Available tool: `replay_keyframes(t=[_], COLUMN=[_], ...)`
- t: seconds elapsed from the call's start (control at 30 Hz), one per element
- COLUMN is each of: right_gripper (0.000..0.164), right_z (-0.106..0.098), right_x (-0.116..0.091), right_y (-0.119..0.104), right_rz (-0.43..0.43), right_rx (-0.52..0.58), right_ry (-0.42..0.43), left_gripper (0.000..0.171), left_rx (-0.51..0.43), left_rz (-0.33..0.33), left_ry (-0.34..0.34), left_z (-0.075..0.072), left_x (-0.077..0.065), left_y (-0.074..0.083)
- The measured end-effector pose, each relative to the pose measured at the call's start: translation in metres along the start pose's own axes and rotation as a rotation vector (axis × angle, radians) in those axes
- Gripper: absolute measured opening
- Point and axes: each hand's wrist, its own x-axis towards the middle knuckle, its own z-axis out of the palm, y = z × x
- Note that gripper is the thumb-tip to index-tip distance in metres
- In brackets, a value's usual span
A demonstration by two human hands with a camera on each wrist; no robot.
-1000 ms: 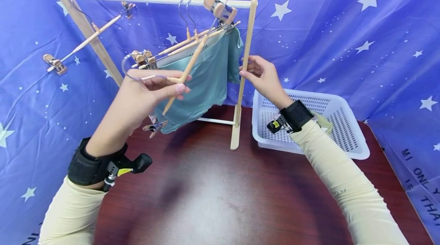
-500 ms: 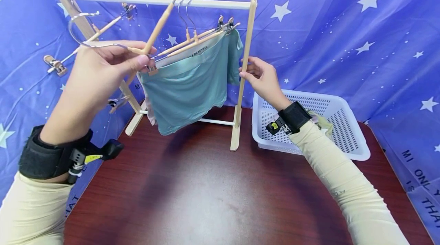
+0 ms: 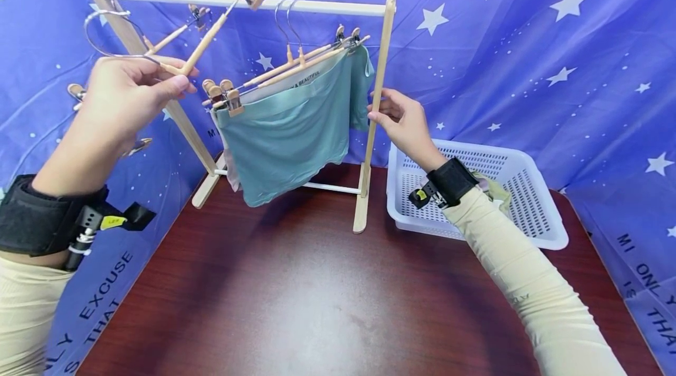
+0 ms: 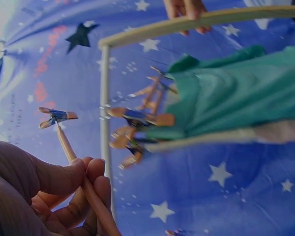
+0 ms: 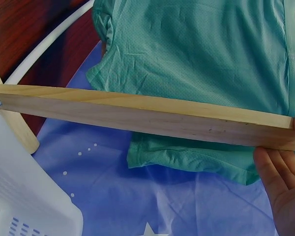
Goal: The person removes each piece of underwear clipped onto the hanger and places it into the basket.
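My left hand (image 3: 132, 85) pinches a wooden clip hanger (image 3: 203, 44) between thumb and fingers at the middle of its bar. The hanger is bare; its metal hook loops back over the hand and one clip sticks up in front of the rail. In the left wrist view the hanger's bar (image 4: 65, 141) runs out from the fingertips. My right hand (image 3: 406, 124) grips the right wooden post (image 3: 381, 65) of a small clothes rack, thumb and fingers on either side. Teal shorts (image 3: 296, 135) hang from a clip hanger on the rack, with a pale garment behind on another.
Another bare clip hanger (image 3: 168, 39) hangs at the rack's left end, partly behind my left hand. A white plastic basket (image 3: 533, 200) with some cloth (image 3: 496, 188) in it stands right of the rack on the dark red table (image 3: 317, 288). A blue starry curtain (image 3: 502, 59) surrounds it.
My left hand has moved left and up with the bare hanger, away from the hanging shorts toward the rack's left end. The right hand has stayed on the post.
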Motion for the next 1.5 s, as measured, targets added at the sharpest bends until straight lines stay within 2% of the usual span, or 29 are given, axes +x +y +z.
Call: replay_keyframes(t=[0.13, 0.43, 0.63, 0.8, 1.0, 1.1, 1.5], right_gripper=[0.033, 0.034, 0.034, 0.034, 0.034, 0.034, 0.034], right_z=[0.000, 0.000, 0.000, 0.000, -0.001, 0.000, 0.001], right_x=[0.000, -0.001, -0.002, -0.001, -0.001, -0.001, -0.001], right_y=[0.000, 0.001, 0.001, 0.001, 0.003, 0.003, 0.003], right_rz=[0.004, -0.010, -0.022, -0.025, -0.015, -0.017, -0.029], right_rx=[-0.008, -0.006, -0.015, -0.017, -0.007, -0.010, -0.009], right_ry=[0.008, 0.013, 0.022, 0.027, 0.026, 0.027, 0.025], left_gripper=[0.010, 0.014, 0.018, 0.016, 0.019, 0.028, 0.036], left_rx=[0.024, 0.212, 0.301, 0.354, 0.335, 0.332, 0.260], left_rz=[-0.036, -0.046, -0.017, -0.053, -0.111, -0.117, -0.185], left_ry=[-0.024, -0.055, -0.032, -0.002, 0.019, 0.028, 0.038], left_z=[-0.004, -0.011, -0.010, -0.008, -0.006, -0.006, 0.000], left_x=[0.005, 0.018, 0.026, 0.036, 0.050, 0.058, 0.081], left_y=[-0.011, -0.031, -0.034, -0.031, -0.026, -0.023, -0.014])
